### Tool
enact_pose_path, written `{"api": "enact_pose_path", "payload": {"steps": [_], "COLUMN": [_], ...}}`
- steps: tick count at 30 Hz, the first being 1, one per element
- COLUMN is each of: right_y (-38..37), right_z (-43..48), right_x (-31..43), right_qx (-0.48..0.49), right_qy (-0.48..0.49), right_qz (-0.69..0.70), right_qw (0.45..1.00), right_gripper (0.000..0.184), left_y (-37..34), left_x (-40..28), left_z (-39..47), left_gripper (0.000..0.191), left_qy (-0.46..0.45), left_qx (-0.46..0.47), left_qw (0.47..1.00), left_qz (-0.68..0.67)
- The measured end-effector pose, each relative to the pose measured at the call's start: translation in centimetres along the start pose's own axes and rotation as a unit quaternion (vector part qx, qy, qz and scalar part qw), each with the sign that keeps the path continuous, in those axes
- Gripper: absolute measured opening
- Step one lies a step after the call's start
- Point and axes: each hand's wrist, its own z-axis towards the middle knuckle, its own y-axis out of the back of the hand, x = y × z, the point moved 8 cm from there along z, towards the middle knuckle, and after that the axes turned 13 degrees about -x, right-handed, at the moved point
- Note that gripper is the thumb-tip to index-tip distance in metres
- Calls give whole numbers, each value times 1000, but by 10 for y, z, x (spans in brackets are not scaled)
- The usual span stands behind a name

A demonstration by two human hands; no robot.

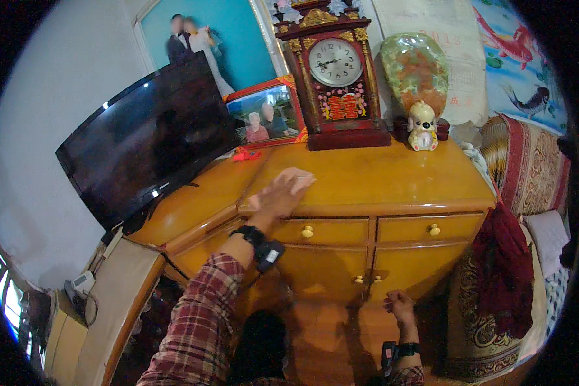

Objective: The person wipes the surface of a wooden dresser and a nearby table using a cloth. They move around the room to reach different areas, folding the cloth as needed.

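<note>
My left hand (279,197) lies over a pale pink cloth (299,178) on the top of a yellow-brown wooden cabinet (366,178), near its front edge. Part of the cloth is hidden under the palm, and the hand is slightly blurred. Low in front of the cabinet doors hangs my right hand (399,305), its fingers curled, holding nothing that I can see. Both wrists wear black straps with small devices.
A television (149,140) stands at the left. Along the back are a framed photo (270,116), a red pendulum clock (340,96), a green-brown stone ornament (412,67) and a dog figurine (422,128). A dark red cloth (504,270) hangs at the right.
</note>
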Motion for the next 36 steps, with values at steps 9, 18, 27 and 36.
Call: {"api": "enact_pose_path", "payload": {"steps": [9,18,27,36], "right_y": [7,53,28,36], "right_z": [-21,42,23,52], "right_x": [22,-28,-21,-54], "right_qx": [-27,20,-17,80], "right_qy": [66,-33,17,-32], "right_qz": [-116,-63,-160,-24], "right_qw": [991,997,987,996], "right_gripper": [25,40,39,44], "left_y": [0,-2,20,43], "left_x": [-176,-179,-2,212], "left_z": [18,37,-3,-95], "left_gripper": [68,66,49,50], "left_qy": [-32,-226,-257,-28], "left_qx": [-9,77,1,69], "left_qw": [998,963,961,985], "left_qz": [-56,-126,-99,155]}}
